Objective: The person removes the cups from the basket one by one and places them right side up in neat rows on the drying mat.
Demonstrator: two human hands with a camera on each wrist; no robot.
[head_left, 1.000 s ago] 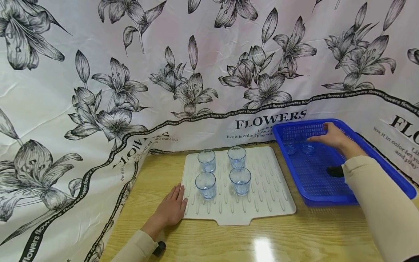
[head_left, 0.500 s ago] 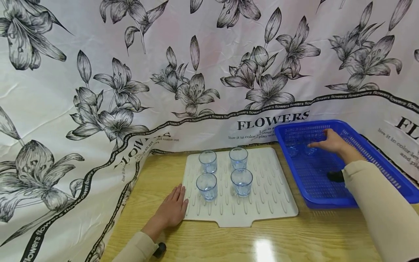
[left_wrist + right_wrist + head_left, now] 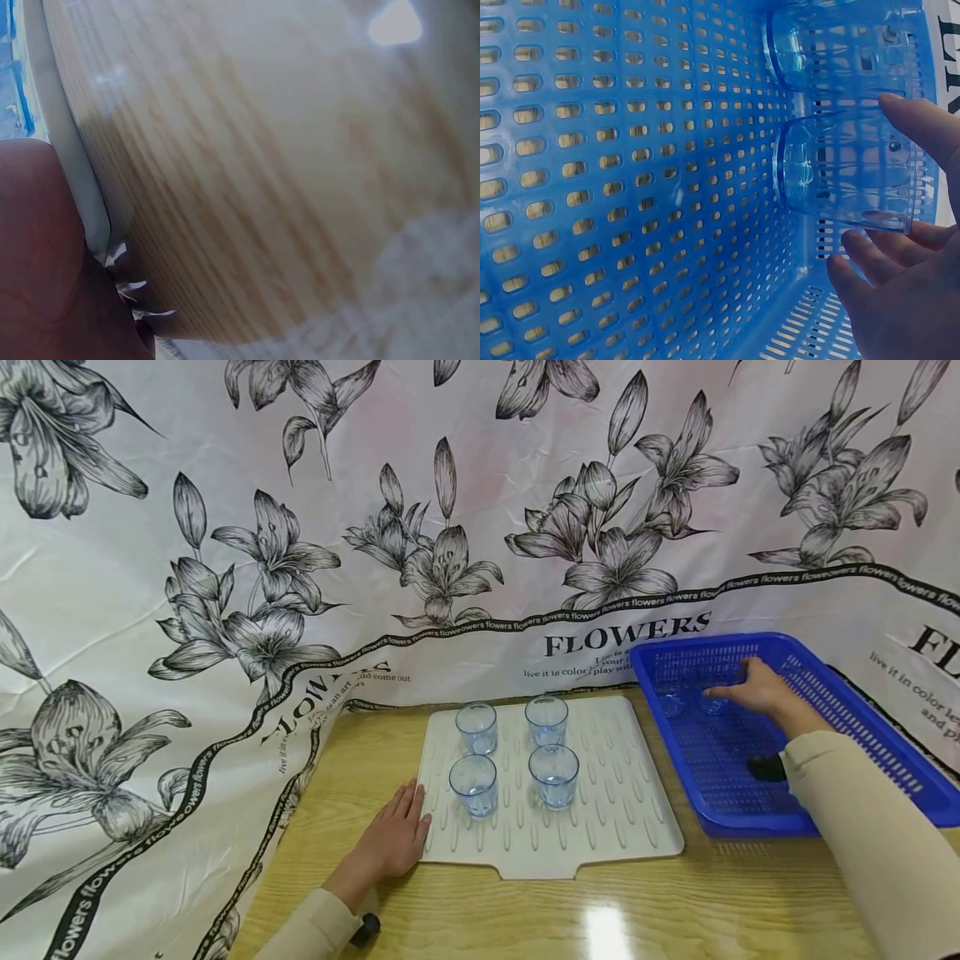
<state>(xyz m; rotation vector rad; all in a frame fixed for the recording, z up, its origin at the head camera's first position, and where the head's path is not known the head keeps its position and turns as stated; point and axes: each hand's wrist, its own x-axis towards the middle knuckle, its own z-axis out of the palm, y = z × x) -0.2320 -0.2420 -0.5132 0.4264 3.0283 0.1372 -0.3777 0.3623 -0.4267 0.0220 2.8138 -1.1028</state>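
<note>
My right hand point(image 3: 759, 690) reaches into the blue plastic basket point(image 3: 738, 821). Its thumb and fingers lie on opposite sides of a clear drinking glass point(image 3: 847, 176), pinching it near the rim. A second clear glass point(image 3: 840, 49) stands right beside that one, by the basket wall. Flat on the table, my left hand point(image 3: 393, 835) touches the left edge of a white ribbed draining board point(image 3: 615, 777). Several bluish glasses stand upright on this board, among them a front left glass point(image 3: 474, 787) and a front right glass point(image 3: 553, 777).
The wooden table point(image 3: 480, 918) runs along the front. A white flower-printed curtain point(image 3: 450, 568) hangs close behind the board and basket. The basket's raised rim surrounds the right hand, and the board's right part shows bare ribs.
The right hand settles slightly lower around the glass in the basket. The left hand stays at the board's edge, and the view shifts a little.
</note>
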